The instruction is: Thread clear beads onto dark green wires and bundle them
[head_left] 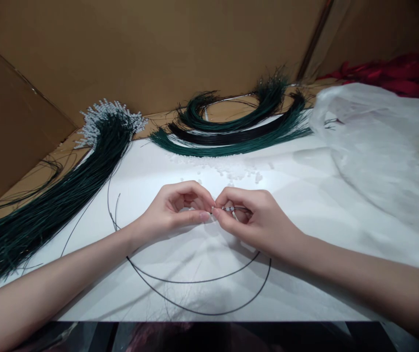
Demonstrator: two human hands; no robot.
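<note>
My right hand (257,217) pinches a thin dark wire between thumb and forefinger. Small whitish beads (229,209) sit on that wire inside the curl of the fingers. My left hand (180,208) meets it from the left, thumb and forefinger closed at the right fingertips; whatever lies in that pinch is too small to make out. Below both hands, the long dark wire (213,314) bends in two wide curves over the white tabletop (304,293). Behind the hands lie scattered loose white beads (237,171).
At the left lies a thick bundle of dark green wires (63,195) with white beaded tips (101,122). Curved bundles of green and black wires (231,139) rest at the back. Clear plastic bags (381,132) and red material (396,73) occupy the right, with cardboard walls (158,44) behind.
</note>
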